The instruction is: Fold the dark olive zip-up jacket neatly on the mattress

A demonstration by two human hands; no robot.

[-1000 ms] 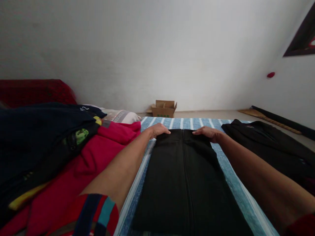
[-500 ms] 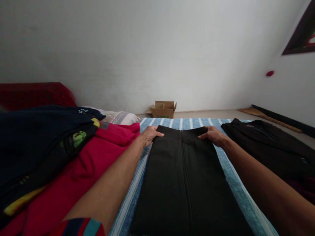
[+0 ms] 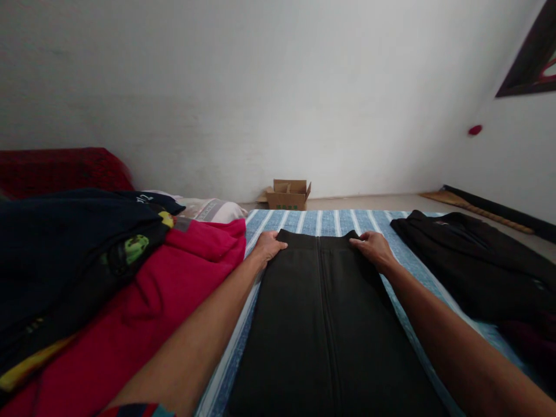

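A black zip-up jacket [image 3: 291, 324] lies lengthwise before me, its zip running down the middle and its near end cut off by the frame. My left hand [image 3: 270, 247] pinches the far left corner between thumb and fingers. At the far right corner, my right hand [image 3: 373, 249] grips the cloth the same way. The jacket's far edge is nearly straight between both hands. Beneath it is a blue sheet with white stripes [image 3: 330, 220].
On the left are a pink garment [image 3: 186, 272] and dark navy clothes [image 3: 78, 243] in a heap, with a pale bag [image 3: 212, 209] behind. Dark folded clothing [image 3: 469, 260] lies on the right. An open cardboard box [image 3: 287, 200] stands by the wall beyond the sheet.
Both hands have lowered the jacket's far edge towards the sheet and slightly nearer to me. That edge sags less between them. Both grips have stayed on the corners.
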